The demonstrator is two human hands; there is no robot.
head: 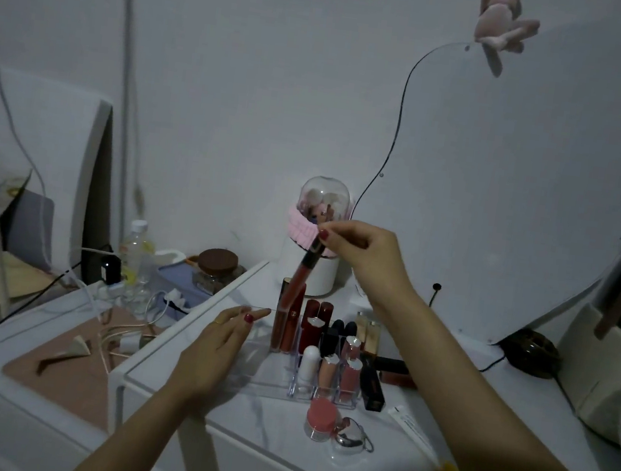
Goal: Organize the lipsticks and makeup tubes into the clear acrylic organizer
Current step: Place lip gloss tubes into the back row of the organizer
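Red liquid lipstick tube (299,277), pinched at its black cap by the right hand (362,250), tilts over the clear acrylic organizer (274,378); left hand (218,341), fingers relaxed, touches its rim.

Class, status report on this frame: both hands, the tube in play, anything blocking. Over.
Right hand pinches red lip gloss tube by its cap, tilted over the back-left slot. Left hand open, fingers at the acrylic organizer. Neighbouring tubes crowd the slot.
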